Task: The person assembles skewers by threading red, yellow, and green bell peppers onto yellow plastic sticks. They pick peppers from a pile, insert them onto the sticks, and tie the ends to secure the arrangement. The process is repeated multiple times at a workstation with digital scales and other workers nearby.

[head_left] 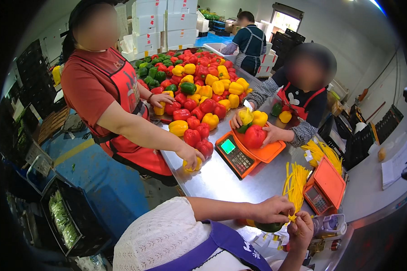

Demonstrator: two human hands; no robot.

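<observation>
At the lower right, my left hand (276,210) and my right hand (300,228) meet, fingers pinched on a small bunched piece of yellow strip (292,217). Under my left hand is a dark green bell pepper (269,226), partly covered by my fingers; a bit of red and yellow shows at its left. Just beyond my hands lies a bundle of long yellow strips (295,184) on the metal table (199,178). Small white labels (272,241) are scattered below my left hand.
A large heap of red, yellow and green bell peppers (199,90) covers the far table. One person (122,104) grips a yellow pepper at left; another (298,99) holds peppers over an orange scale (242,153). A second orange scale (324,185) and a clear plastic container (328,225) stand at right.
</observation>
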